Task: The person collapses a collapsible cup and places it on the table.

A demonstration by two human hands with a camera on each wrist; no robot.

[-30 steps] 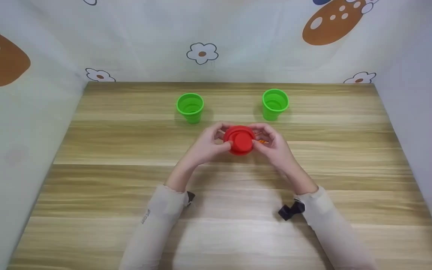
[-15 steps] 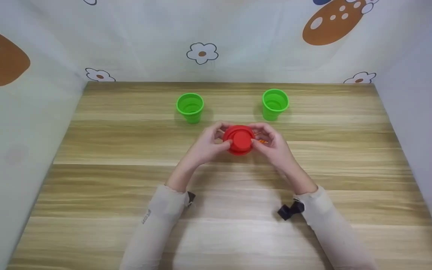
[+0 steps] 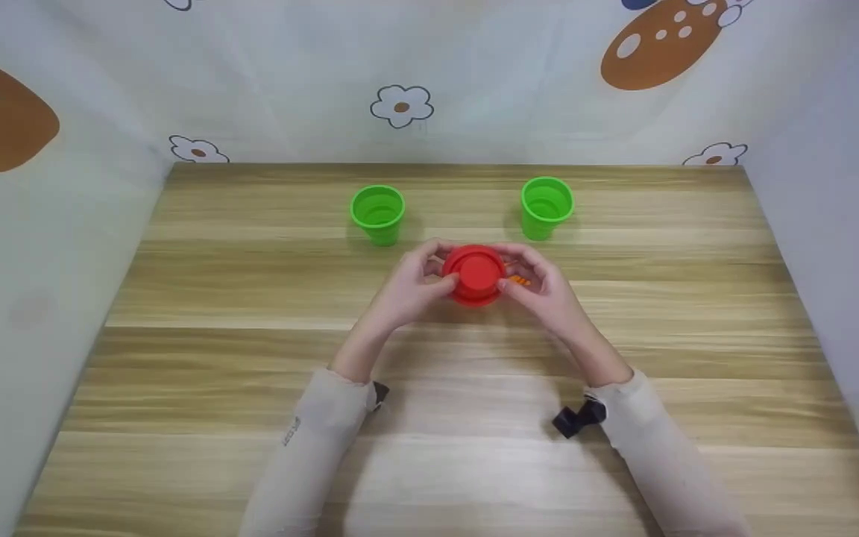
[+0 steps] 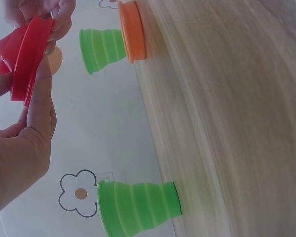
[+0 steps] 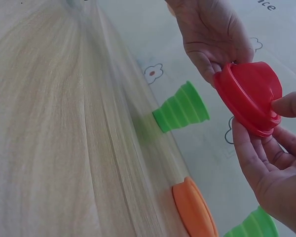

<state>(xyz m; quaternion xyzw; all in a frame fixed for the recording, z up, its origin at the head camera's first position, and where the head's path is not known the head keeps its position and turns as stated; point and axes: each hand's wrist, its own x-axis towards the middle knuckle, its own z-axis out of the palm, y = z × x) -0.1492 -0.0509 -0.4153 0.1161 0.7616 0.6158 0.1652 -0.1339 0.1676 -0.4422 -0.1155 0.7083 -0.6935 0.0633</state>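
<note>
Both hands hold a red collapsible cup (image 3: 478, 274) in the air above the table, its base facing up toward the head camera. My left hand (image 3: 418, 287) pinches its left side, thumb on the base side and fingers under the rim. On the opposite side my right hand (image 3: 545, 287) grips it the same way. The right wrist view shows the red cup (image 5: 251, 96) partly folded, its middle standing out beyond the wide rim. Behind and below it lies a flat, folded orange cup (image 4: 132, 32), mostly hidden by the right hand in the head view.
Two unfolded green collapsible cups stand upright beyond the hands, a left one (image 3: 378, 212) and a right one (image 3: 546, 207). A patterned cloth wall (image 3: 288, 89) rises at the back edge of the wooden table (image 3: 198, 358), with more walls at both sides.
The red cup has tilted so its base faces the head camera more squarely, and it has shifted slightly away. Both hands keep their hold; the green cups stay put.
</note>
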